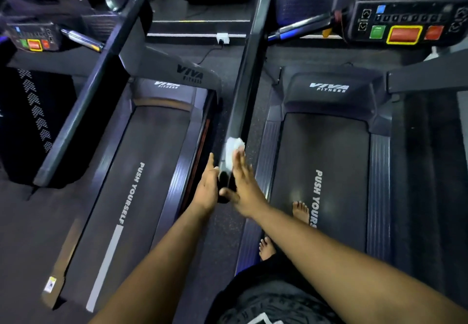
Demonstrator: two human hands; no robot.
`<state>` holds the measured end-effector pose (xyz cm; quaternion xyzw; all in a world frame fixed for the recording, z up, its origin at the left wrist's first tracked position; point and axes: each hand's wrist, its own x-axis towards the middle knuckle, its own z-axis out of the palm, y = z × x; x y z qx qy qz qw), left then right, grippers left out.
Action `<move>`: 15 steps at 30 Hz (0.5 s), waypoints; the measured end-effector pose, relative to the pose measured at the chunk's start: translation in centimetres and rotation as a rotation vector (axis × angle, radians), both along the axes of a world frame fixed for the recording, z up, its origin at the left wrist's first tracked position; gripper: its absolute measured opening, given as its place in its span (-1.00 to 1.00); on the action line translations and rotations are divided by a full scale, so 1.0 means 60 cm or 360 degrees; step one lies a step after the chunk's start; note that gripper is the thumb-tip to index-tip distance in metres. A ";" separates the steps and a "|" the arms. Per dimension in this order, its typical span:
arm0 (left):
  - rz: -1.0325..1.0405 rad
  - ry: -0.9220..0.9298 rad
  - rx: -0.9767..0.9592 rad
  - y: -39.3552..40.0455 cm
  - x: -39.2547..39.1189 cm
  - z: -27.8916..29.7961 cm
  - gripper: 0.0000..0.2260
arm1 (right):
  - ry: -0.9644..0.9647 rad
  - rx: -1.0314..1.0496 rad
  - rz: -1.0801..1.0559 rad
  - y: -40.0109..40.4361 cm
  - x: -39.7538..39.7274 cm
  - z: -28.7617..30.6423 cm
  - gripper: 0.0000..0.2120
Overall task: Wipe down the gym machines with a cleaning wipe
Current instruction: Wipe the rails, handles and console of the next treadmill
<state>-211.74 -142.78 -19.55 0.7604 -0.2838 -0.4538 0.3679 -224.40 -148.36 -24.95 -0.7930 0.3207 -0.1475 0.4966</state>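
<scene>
With the flat, straight-fingered right hand point(243, 184) only pressing the wipe point(231, 153) on the handrail point(243, 90) toward 12 o'clock, and the left hand point(209, 186), its grip hidden, steadying the end, the wipe may slip off.

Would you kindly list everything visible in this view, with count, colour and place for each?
treadmills: two fully seen, dark grey, side by side, left and right; belts read PUSH YOURSELF.
handrail: one, black, running up the middle between the belts.
cleaning wipe: one, white, on the handrail's near end.
control consoles: two, black with green, red and yellow-edged buttons, top right and top left.
wall socket: one, white, top centre, cable plugged in.
bare feet: two, on the right treadmill.
left hand: one, on the handrail's left side.
right hand: one, fingers straight, pressing the wipe against the handrail.
</scene>
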 end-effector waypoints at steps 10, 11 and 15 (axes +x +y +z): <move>-0.0172 -0.0388 -0.0023 -0.032 -0.009 -0.009 -0.36 | -0.0688 0.0889 -0.0731 0.050 0.023 0.009 -0.13; -0.0172 -0.0417 -0.0026 -0.038 -0.008 -0.010 -0.36 | -0.0715 0.0941 -0.0869 0.025 0.037 0.015 -0.18; -0.0174 -0.0463 -0.0025 -0.059 -0.009 -0.002 -0.37 | -0.0575 0.0903 -0.1078 -0.036 0.076 0.025 -0.69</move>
